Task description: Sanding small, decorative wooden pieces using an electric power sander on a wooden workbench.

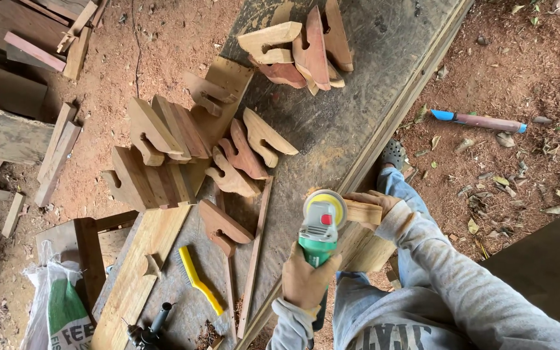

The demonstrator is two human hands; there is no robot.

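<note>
Closest to the camera, the left hand [306, 280] is wrapped tight around the body of a green angle grinder [319, 234], fingers fully closed on it; the grinder's yellow disc end sits right against a wooden block [360, 212]. The right hand [376, 205] is clamped over the top of that block, fingers curled around it, grey sleeve running back down; the block hangs just off the near edge of the long workbench [332, 129], above a bigger plank piece that I can't make out well.

On the workbench, left of the grinder, there's a yellow-handled wire brush [197, 280] lying flat; beside it a thin wooden strip [255, 253] runs along the bench, and a notched wooden bracket [221, 225] rests just past the brush. A dark second power tool [149, 329] sits at the bottom end of the bench, partly cut off, so I can't tell what kind.

Further up the workbench from the grinder is a cluster of curved brackets [247, 150] leaning on each other, touching a stack of squarer notched blocks [153, 155]; at the far end of the bench another pile of brackets [303, 52] stands on edge.

Off the bench, a white and green sack [59, 311] sits on the dirt to its left; a blue-tipped tool [481, 120] lies on the ground well to its right, among dry leaves.
</note>
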